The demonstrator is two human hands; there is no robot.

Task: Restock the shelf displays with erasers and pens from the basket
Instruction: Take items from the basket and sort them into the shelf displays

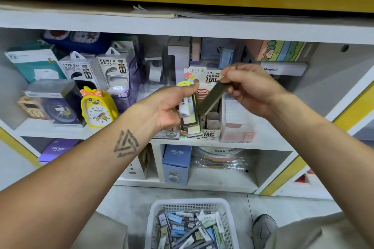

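My left hand (169,105) grips a small stack of flat stationery packs (190,115) in front of the middle shelf. My right hand (250,87) pinches the top end of one slim olive-green pack (210,99), which slants down-left towards the stack. Behind both hands stands a cardboard display box (208,133) printed "0.7 HB 100", partly hidden by them. On the floor below, a white plastic basket (153,214) holds several erasers and pens (188,228) in blue, green and white wrappers.
The shelf (263,137) carries power bank boxes (113,66), a yellow chick alarm clock (98,108), a boxed blue clock (58,107) and a pale pink box (236,127). A blue CRUHRE box (176,163) stands on the lower shelf. A grey shoe (263,228) is beside the basket.
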